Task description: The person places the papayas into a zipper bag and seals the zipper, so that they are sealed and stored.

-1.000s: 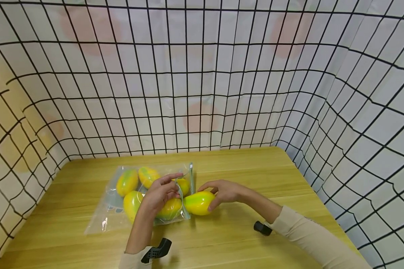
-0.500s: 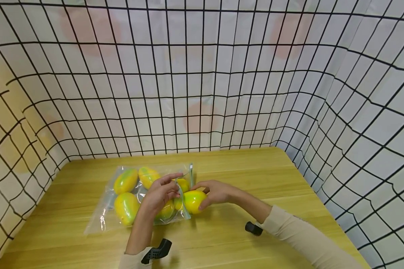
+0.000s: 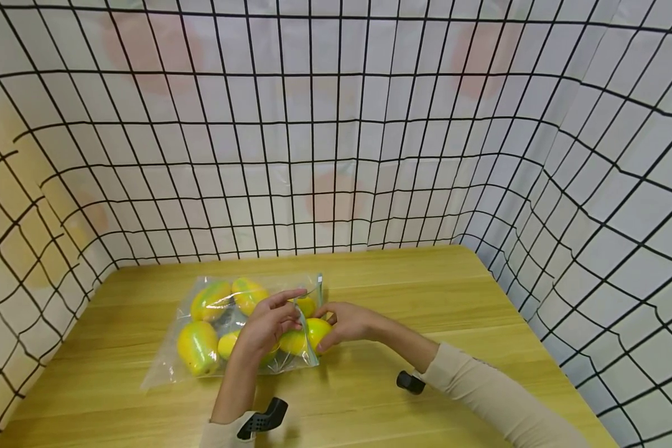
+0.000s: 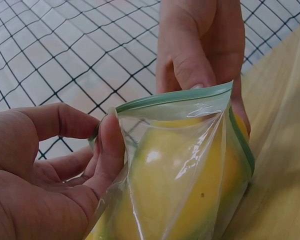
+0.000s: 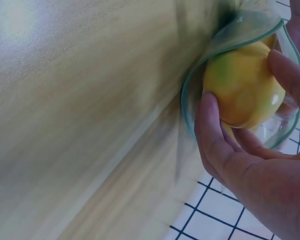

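A clear zip bag [image 3: 165, 367] with a green zip edge lies on the table, its mouth facing right. Several yellow-green mangoes [image 3: 198, 347] are inside it. My left hand [image 3: 264, 325] pinches the zip edge between thumb and finger, and the left wrist view shows the bag's mouth [image 4: 175, 99] spread. With fingers and thumb around its outer end, my right hand [image 3: 354, 323] holds another mango [image 5: 245, 82]. Most of that mango is within the bag, seen through the plastic; its near end sticks out of the mouth.
The wooden table [image 3: 403, 280] stretches out to the right of the bag and in front of it. Black wire mesh [image 3: 336, 143] stands along the back and both sides, with pale sheeting behind it. A small black camera [image 3: 410, 382] sits at the right wrist.
My right hand has moved left, pushing the mango from outside the mouth into the bag. Mangoes within have shifted left. The left hand has stayed at the zip edge.
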{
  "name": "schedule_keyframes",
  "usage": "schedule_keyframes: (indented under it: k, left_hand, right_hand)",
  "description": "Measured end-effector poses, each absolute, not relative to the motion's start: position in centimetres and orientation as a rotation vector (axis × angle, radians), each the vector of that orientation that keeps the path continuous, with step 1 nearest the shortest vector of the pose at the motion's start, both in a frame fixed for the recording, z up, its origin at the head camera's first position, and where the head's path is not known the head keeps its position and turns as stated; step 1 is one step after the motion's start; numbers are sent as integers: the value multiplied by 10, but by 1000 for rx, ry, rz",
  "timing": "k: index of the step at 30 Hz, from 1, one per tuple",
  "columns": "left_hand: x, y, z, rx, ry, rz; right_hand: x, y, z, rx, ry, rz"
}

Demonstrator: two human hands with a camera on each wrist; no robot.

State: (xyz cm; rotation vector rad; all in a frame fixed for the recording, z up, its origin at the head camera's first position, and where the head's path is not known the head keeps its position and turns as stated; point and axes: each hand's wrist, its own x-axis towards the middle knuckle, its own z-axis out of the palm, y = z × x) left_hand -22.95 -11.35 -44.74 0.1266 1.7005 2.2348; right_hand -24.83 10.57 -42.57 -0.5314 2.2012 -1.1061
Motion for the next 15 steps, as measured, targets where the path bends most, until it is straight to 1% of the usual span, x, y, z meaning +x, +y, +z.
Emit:
schedule_keyframes:
  k: [15]
  left_hand:
    - [-228, -114, -445, 114, 1700, 2250]
  right_hand:
    - [-250, 111, -433, -451, 2138, -1270]
